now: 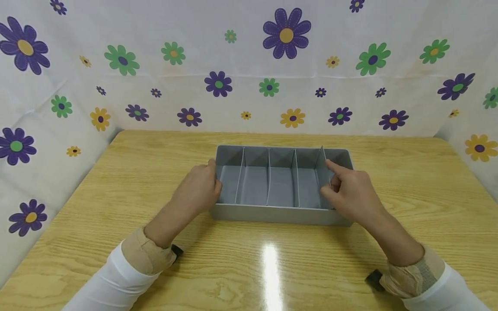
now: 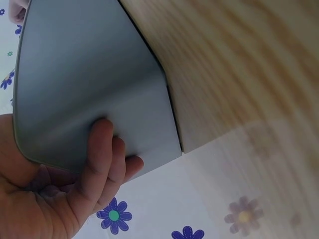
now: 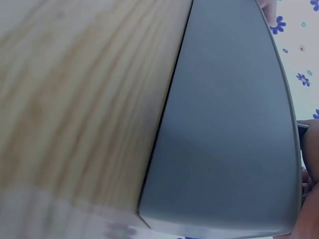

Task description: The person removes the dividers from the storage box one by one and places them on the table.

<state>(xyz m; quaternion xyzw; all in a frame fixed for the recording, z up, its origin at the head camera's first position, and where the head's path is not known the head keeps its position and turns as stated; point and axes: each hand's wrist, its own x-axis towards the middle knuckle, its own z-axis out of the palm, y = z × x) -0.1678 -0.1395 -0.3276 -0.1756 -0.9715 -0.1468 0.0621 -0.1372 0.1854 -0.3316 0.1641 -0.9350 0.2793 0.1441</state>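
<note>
No readable text, labels or numbers anywhere.

grey divided tray (image 1: pixel 280 214), tan wood-grain table (image 1: pixel 155 172), white flowered backdrop (image 1: pixel 241 56).

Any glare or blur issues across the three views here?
Head view: sharp, with a bright glare streak on the table in front of the grey tray. Left wrist view: table grain smeared, while the left hand on the tray wall is fairly crisp. Right wrist view: wood soft and blurred, and the right hand barely shows at the edge.

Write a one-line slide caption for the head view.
Two hands, left hand and right hand, grip a grey divided tray on a wooden table.
</note>
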